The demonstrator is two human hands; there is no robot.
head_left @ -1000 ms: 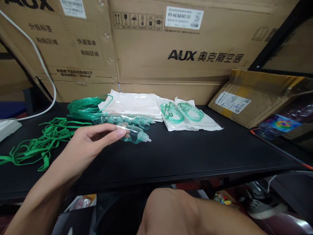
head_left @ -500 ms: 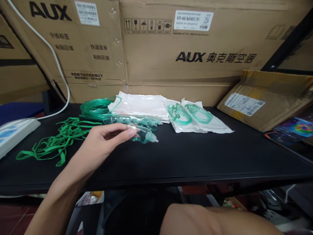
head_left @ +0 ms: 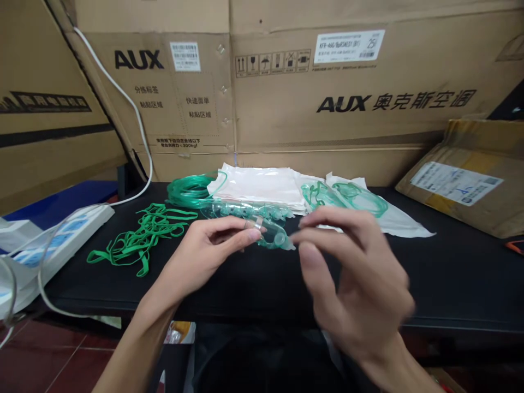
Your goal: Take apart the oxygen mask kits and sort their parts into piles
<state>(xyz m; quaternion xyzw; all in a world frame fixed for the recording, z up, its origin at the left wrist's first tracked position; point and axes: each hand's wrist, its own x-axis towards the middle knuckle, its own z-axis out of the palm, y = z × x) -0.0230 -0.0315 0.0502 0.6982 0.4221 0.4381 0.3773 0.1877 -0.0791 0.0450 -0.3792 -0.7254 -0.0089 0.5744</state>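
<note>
A clear green mask (head_left: 273, 234) is pinched at its metal-strip end between the thumb and fingers of my left hand (head_left: 216, 245), its pale nozzle pointing right. My right hand (head_left: 354, 278) is raised just right of that nozzle, thumb and fingers apart, with nothing seen between them; it is slightly blurred. Behind the held mask lies a row of nested clear masks (head_left: 245, 210). Green elastic straps (head_left: 143, 234) lie tangled to the left of my left hand.
Coiled green tubing (head_left: 190, 191) and a stack of white packets (head_left: 257, 185) lie at the back. Two bags with green tubing (head_left: 360, 199) are partly behind my right hand. A power strip (head_left: 65, 245) is at left, a taped carton (head_left: 462, 174) at right, large cardboard boxes (head_left: 278, 125) behind.
My right hand has come into view and up beside the mask nozzle. My left hand still holds the mask. The view has shifted left, so things appear farther right.
</note>
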